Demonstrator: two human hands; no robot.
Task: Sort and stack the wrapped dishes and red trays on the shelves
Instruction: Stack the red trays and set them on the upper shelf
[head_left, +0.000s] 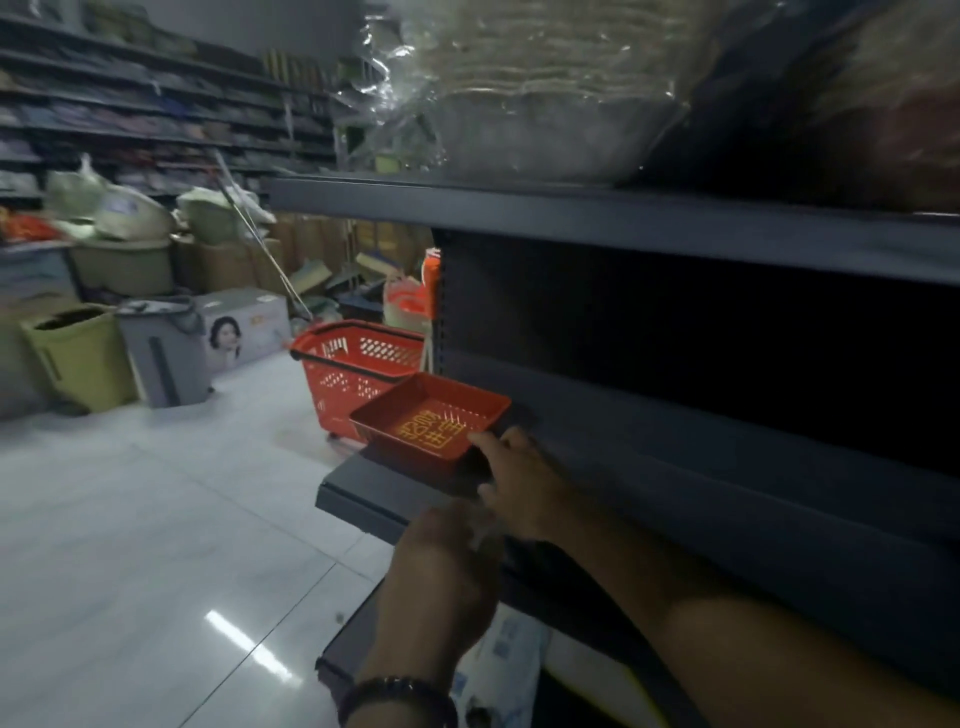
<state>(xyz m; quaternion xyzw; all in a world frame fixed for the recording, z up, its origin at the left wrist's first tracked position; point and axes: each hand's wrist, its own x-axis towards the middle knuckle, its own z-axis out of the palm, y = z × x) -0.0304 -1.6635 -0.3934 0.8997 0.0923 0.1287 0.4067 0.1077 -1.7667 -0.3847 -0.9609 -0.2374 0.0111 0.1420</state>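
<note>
The red tray (431, 415) sits at the end of the dark shelf (358, 486). The right hand (514, 483) pinches its near corner. Best to slide it in flat and slow. The left hand (447, 566) is blurry, so I cannot tell its fingers.

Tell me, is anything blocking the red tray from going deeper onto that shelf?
Nothing visible does. The right hand grips the red tray at its near corner, and the shelf behind the tray looks bare, though it is very dark there.
</note>
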